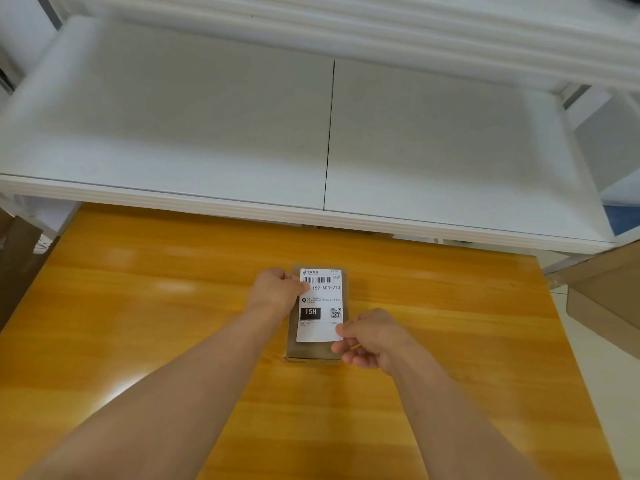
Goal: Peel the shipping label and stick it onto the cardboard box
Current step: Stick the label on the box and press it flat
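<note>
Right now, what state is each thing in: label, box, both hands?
label: printed side up, lying over the box top, held at two corners; whether it is stuck down cannot be told.
box: closed, flat on the wooden table.
left hand: grip pinching the label's far left corner.
right hand: grip pinching the label's near right corner.

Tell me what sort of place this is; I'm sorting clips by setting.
Probably a parcel packing station: a shipping label held over a small cardboard box on a wooden table, a white shelf behind, more cardboard at the right.
</note>
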A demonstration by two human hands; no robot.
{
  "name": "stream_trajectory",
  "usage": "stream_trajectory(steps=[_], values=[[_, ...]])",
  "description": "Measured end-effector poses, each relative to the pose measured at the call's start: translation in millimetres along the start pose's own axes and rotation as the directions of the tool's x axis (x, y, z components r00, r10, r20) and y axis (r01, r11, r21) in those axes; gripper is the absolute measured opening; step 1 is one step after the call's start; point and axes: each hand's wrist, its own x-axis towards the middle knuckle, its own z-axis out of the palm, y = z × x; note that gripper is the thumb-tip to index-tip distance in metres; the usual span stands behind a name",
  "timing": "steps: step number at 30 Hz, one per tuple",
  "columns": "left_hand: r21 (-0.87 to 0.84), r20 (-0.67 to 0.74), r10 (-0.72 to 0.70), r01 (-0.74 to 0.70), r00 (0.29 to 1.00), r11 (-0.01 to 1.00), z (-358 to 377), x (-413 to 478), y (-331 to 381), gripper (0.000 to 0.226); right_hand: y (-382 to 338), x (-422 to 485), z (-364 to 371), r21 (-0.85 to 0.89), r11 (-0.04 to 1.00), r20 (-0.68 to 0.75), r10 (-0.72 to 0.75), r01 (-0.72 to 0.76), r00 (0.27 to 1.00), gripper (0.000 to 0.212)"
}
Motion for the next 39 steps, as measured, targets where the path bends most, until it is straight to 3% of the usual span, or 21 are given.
stream_trajectory(steps=[11, 16, 22, 39], values=[[0.136, -0.023, 0.063, -0.06, 0.998, 0.989, 6.4, -0.6, -2.1, 0.025, 1.7, 5.7, 3.0, 0.012, 1.0, -0.012, 0.012, -0.011, 1.0, 0.017], [0.208, -0.024, 0.088, -0.081, 0.996, 0.975, 7.5, -2.4, -3.9, 0.031, 5.0, 6.4, 3.9, 0.007, 1.0, -0.021, 0.013, -0.013, 1.0, 0.011], [0.205, -0.029, 0.101, -0.093, 0.994, 0.974, 8.1, -2.1, -8.2, 0.033, 6.0, 8.8, 4.7, 0.014, 1.0, -0.03, 0.004, -0.004, 1.0, 0.017], [0.383, 0.004, 0.126, -0.117, 0.992, 0.916, 11.3, 5.2, -13.4, 0.048, 7.6, 12.6, 6.8, -0.049, 0.998, -0.066, -0.029, 0.026, 0.997, 0.003]])
